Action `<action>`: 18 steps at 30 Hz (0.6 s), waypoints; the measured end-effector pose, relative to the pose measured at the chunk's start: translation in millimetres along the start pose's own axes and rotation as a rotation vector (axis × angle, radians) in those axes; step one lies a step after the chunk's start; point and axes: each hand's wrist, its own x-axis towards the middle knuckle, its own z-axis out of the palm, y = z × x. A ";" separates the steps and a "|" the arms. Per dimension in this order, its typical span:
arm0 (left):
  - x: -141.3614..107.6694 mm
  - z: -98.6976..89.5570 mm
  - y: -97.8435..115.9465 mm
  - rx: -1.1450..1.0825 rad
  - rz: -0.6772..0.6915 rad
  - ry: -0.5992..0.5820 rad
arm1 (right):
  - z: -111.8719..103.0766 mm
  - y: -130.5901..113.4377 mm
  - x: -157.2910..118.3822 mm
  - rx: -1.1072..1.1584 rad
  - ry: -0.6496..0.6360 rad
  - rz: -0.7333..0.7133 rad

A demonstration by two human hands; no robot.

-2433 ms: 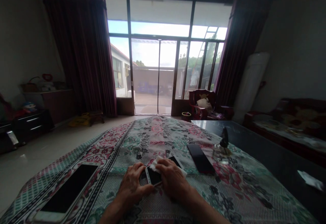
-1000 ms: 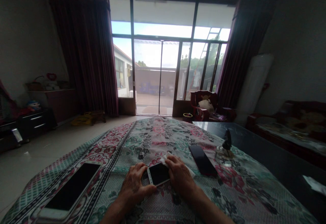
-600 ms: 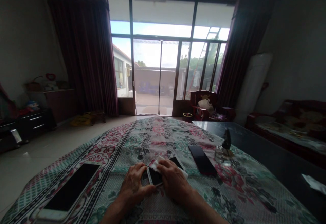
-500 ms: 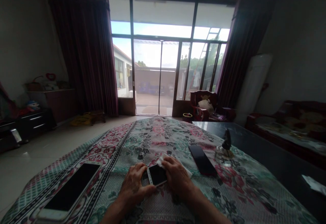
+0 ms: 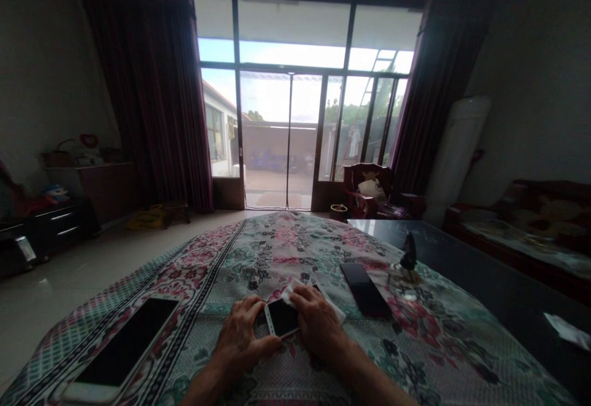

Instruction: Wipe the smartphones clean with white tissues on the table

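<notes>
A white-edged smartphone (image 5: 281, 318) lies screen up on the flowered tablecloth (image 5: 277, 258), partly covered by my right hand. My left hand (image 5: 242, 330) grips its left end between thumb and fingers. Over the screen, my right hand (image 5: 318, 323) presses a white tissue (image 5: 290, 292), its fingers closed on it. Part of the tissue sticks out past the right side of that hand. To the right lies a dark phone (image 5: 364, 290) with a reddish edge. A larger white-framed phone (image 5: 124, 347) rests at the left, apart from both hands.
A clear glass object with a dark upright top (image 5: 409, 258) stands right of the dark phone. The black tabletop (image 5: 462, 270) shows beyond the cloth, with a crumpled white paper (image 5: 567, 331) on it. A wooden armchair (image 5: 369, 191) stands near the glass doors.
My right hand and the tissue have shifted slightly left on the screen. The left hand keeps its grip on the phone. The whole view has moved a little.
</notes>
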 end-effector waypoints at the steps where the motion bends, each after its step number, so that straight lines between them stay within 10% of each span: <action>1: 0.3 0.0 0.1 0.004 -0.004 -0.006 | 0.7 -3.8 -0.9 0.013 -0.011 -0.035; 18: -0.2 0.5 -0.7 -0.003 -0.002 0.004 | -2.2 7.6 3.3 -0.019 0.002 0.051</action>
